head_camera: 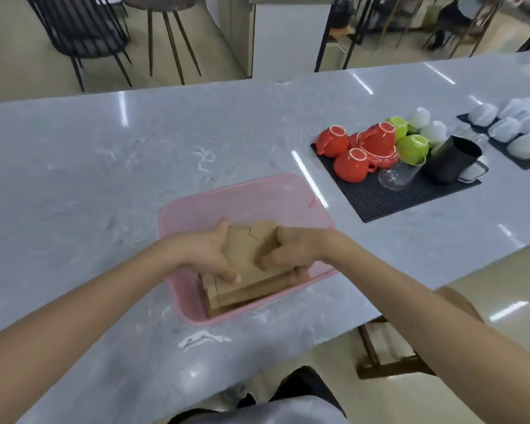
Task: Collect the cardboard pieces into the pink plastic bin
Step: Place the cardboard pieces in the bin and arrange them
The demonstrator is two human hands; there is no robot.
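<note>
A pink plastic bin (pixel 245 194) sits on the grey marble counter straight ahead of me. Inside it, at its near side, lies a stack of brown cardboard pieces (pixel 248 255) with jagged cut edges. My left hand (pixel 210 254) grips the stack's left side, thumb on top and fingers curled over the near edge. My right hand (pixel 291 252) holds the stack's right side in the same way. The bottom of the stack is hidden by the bin's near wall.
To the right a black mat (pixel 377 197) carries upturned red and green cups, a clear glass and a black pitcher (pixel 452 162). Farther right are white cups on another mat (pixel 520 160). The counter's edge runs near my right forearm, with a stool below.
</note>
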